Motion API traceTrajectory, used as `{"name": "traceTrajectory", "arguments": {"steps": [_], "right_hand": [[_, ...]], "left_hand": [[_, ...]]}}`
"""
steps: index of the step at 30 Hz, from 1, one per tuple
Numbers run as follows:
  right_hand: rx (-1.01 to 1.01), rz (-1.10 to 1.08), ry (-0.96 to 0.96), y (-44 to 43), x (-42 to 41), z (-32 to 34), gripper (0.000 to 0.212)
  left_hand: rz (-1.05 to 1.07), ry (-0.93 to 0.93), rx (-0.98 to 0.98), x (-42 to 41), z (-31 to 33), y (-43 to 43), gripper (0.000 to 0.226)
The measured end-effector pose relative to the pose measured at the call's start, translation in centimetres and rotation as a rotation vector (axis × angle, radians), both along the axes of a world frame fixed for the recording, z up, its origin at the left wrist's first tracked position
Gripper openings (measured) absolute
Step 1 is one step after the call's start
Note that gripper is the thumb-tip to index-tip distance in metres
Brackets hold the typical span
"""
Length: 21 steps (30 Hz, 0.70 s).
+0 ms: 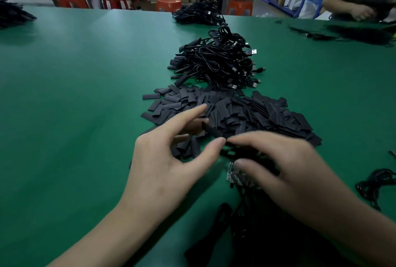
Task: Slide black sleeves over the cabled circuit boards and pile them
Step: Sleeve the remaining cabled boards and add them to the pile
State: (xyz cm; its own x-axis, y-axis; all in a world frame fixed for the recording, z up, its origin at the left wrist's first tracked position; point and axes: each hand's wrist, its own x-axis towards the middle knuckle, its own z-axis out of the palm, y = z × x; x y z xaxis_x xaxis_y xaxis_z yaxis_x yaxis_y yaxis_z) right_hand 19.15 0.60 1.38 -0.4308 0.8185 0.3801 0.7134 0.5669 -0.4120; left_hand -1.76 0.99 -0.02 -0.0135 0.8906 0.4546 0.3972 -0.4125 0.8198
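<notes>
Now, head view only. My left hand is over the near edge of the heap of loose black sleeves on the green table. Its forefinger is stretched out straight and well apart from the thumb. One rounded sleeve lies slantwise between the thumb tip and a shaded finger beneath. I cannot tell whether it is pinched or only touched.

My right hand is blurred. Its fingers are bent downward, tips close to the left thumb, with the thumb over a circuit board. The board lies just below the sleeve heap, and its black cable runs toward me. I cannot tell if the hand grips the board.

Beyond the heap, touching its far edge, sits the pile of finished cables, plugs pointing right. A second cable pile lies farther back. A loose cable bundle lies at the right edge, well apart from my hand.

Another person's arm works at the far right corner. Red stools stand behind the table.
</notes>
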Motion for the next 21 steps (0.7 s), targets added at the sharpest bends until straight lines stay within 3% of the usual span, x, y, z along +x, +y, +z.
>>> {"name": "traceTrajectory", "arguments": {"steps": [2, 5, 9, 15, 18, 21], "right_hand": [[0.031, -0.082, 0.000, 1.6, 1.0, 1.5, 0.032], [0.091, -0.191, -0.051, 6.0, 2.0, 5.1, 0.031], [0.165, -0.260, -0.123, 14.7, 0.8, 9.4, 0.030], [0.116, -0.316, -0.298, 24.4, -3.5, 12.7, 0.046], [0.154, -0.252, -0.247, 23.3, -5.0, 11.9, 0.046], [0.199, -0.118, -0.181, 17.3, -4.7, 9.4, 0.031]], "left_hand": [[-0.003, 0.031, -0.024, -0.1, -0.1, 0.1, 0.056], [-0.034, 0.325, -0.023, 0.0, -0.3, 0.2, 0.050], [-0.147, 0.589, -0.060, 0.3, -0.9, 0.0, 0.061], [-0.235, 0.672, -0.073, 0.6, -1.2, -0.1, 0.068], [-0.274, 0.672, -0.083, 0.6, -1.2, -0.2, 0.061], [-0.308, 0.672, -0.077, 0.6, -1.1, -0.2, 0.051]]}}
